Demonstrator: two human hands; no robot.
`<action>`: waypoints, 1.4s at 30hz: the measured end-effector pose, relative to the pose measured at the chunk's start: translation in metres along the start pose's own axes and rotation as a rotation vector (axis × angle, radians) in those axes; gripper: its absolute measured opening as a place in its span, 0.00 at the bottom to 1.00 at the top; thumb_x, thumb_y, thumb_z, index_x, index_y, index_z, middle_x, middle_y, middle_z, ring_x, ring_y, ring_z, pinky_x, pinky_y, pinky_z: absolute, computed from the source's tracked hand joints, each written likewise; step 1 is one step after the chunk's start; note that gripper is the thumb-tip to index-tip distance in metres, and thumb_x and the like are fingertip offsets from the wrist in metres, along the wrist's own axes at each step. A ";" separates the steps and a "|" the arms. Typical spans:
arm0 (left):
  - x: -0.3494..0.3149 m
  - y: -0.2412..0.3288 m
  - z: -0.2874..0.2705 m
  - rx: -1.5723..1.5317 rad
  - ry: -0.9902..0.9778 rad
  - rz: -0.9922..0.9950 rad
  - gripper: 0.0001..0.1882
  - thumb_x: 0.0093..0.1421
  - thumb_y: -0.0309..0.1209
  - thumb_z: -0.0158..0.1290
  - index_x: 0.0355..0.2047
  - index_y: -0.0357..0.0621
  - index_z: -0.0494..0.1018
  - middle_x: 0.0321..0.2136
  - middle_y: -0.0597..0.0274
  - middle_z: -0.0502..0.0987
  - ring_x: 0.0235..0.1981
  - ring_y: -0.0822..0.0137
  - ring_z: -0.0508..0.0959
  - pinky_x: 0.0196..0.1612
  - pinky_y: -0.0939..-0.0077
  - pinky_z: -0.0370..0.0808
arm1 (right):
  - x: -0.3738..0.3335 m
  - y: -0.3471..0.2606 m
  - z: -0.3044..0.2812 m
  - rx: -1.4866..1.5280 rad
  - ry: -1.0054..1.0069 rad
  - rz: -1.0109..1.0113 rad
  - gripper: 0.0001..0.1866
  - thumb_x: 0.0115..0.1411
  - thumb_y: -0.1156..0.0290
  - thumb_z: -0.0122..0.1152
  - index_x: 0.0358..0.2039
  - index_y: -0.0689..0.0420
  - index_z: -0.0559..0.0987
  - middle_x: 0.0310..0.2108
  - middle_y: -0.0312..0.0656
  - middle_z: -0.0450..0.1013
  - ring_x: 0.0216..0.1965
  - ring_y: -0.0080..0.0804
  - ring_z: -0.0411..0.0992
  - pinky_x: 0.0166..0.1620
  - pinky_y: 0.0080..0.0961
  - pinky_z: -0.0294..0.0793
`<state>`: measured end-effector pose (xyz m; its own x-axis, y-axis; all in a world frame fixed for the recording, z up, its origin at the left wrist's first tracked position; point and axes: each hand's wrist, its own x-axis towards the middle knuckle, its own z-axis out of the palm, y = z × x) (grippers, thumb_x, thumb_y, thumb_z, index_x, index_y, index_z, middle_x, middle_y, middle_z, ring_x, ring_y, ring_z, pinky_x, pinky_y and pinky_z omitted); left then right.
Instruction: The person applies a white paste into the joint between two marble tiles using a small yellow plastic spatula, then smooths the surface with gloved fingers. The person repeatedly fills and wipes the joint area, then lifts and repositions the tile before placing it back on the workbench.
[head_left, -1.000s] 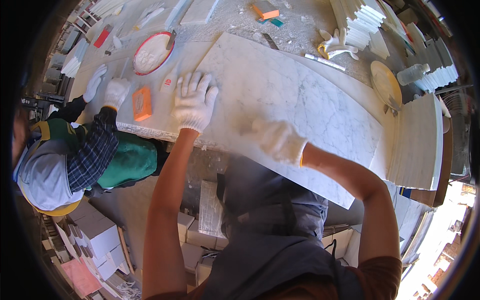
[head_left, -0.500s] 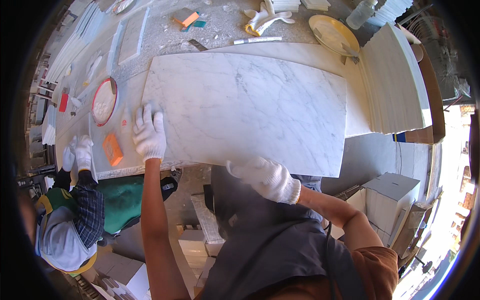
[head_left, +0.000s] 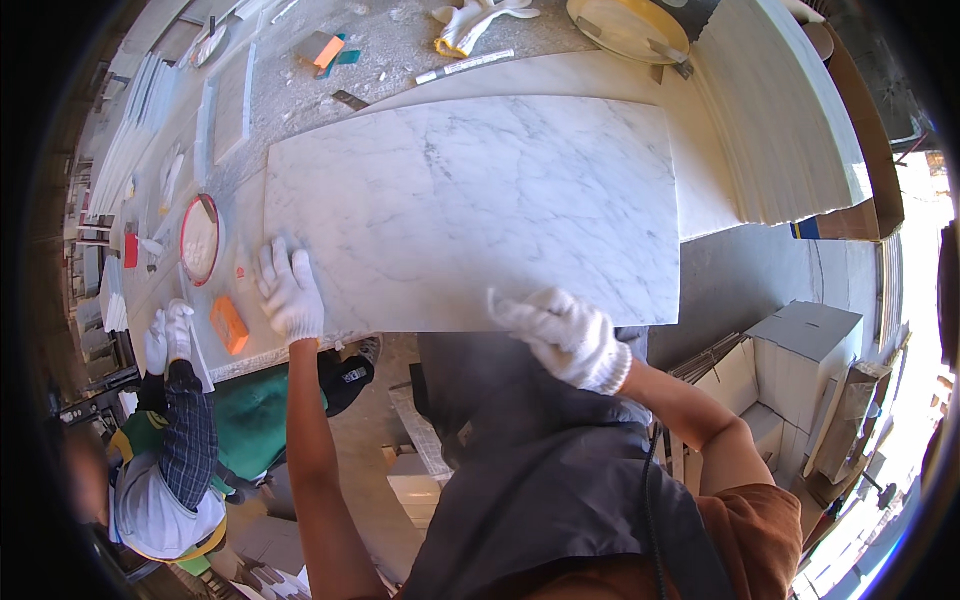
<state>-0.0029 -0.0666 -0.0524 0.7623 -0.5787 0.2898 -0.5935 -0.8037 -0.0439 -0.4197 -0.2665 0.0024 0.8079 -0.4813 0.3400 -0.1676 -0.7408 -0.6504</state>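
one corner of our marble slab (head_left: 470, 210) overhangs open room beyond the desk (head_left: 275, 95); our left hand (head_left: 290, 292) lies open at its left end, our right hand (head_left: 565, 335) curls by the near edge, grip unclear; orange block (head_left: 229, 325), stacked slabs (head_left: 790, 130) flank it.

Blur softens the right hand (head_left: 568, 340), hiding part of the slab (head_left: 480, 200). A glove (head_left: 470, 25) and yellow plate (head_left: 632, 25) are cropped above.

Dusty worktable (head_left: 285, 100); shaded floor (head_left: 362, 445) below; pale cartons (head_left: 800, 345) lower right; bright daylight (head_left: 925, 200) far right.
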 end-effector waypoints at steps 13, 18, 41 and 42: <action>-0.013 0.063 -0.016 -0.076 0.173 0.344 0.27 0.74 0.47 0.54 0.66 0.47 0.74 0.68 0.50 0.72 0.71 0.50 0.68 0.78 0.48 0.57 | 0.030 0.077 -0.083 -0.691 -0.075 0.166 0.21 0.65 0.71 0.63 0.58 0.42 0.83 0.34 0.42 0.75 0.30 0.39 0.79 0.30 0.38 0.80; -0.013 0.062 -0.018 -0.065 0.163 0.350 0.27 0.73 0.47 0.56 0.66 0.47 0.75 0.67 0.50 0.73 0.70 0.49 0.69 0.76 0.47 0.59 | 0.025 0.091 -0.074 -0.639 -0.174 -0.011 0.22 0.63 0.74 0.63 0.58 0.43 0.84 0.34 0.42 0.75 0.28 0.39 0.78 0.30 0.37 0.79; -0.016 0.058 -0.011 -0.051 0.161 0.337 0.28 0.75 0.49 0.51 0.67 0.47 0.74 0.68 0.49 0.72 0.72 0.50 0.67 0.79 0.49 0.54 | 0.025 0.094 -0.100 -0.573 -0.301 -0.086 0.32 0.63 0.79 0.59 0.67 0.43 0.77 0.37 0.43 0.75 0.30 0.41 0.78 0.30 0.35 0.79; -0.015 0.057 -0.010 -0.031 0.156 0.340 0.28 0.75 0.49 0.51 0.67 0.46 0.74 0.68 0.49 0.72 0.72 0.49 0.67 0.79 0.49 0.54 | 0.014 0.086 -0.098 -0.486 -0.364 -0.050 0.31 0.64 0.78 0.59 0.67 0.43 0.77 0.37 0.43 0.76 0.30 0.42 0.79 0.31 0.35 0.80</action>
<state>-0.0511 -0.1024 -0.0493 0.4729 -0.7822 0.4057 -0.8154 -0.5630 -0.1349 -0.4778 -0.3831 0.0173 0.9484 -0.3128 0.0526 -0.2938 -0.9288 -0.2260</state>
